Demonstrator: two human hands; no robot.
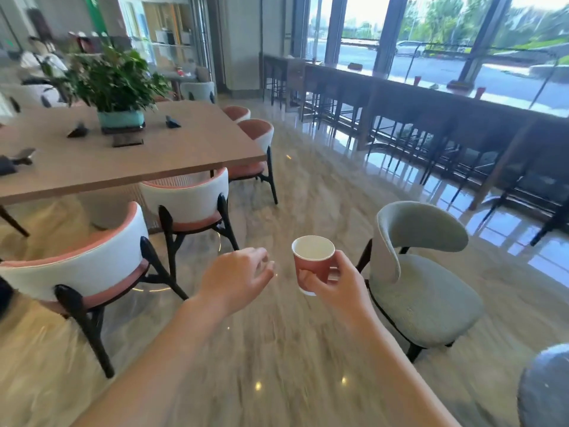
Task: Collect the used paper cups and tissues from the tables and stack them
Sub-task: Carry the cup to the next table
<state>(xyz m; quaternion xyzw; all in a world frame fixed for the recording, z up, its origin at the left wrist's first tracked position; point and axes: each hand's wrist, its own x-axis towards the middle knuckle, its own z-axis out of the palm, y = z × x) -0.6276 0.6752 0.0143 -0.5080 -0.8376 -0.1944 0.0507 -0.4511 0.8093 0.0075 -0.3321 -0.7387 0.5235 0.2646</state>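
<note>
My right hand [337,283] grips a red paper cup [312,261] with a white inside, held upright over the floor at the middle of the view. The cup looks empty. Just left of the cup my left hand [238,277] hovers with loosely curled fingers and holds nothing. Two more red cups [417,80] [479,92] stand far off on the long bar counter [400,84] by the windows, with what may be tissues near them.
A long wooden table [129,161] at left carries a potted plant [118,87] and dark small items. White-and-pink chairs [187,204] line its near side. A grey-green chair [421,272] stands right of my hands. Bar stools line the counter. A person sits far left.
</note>
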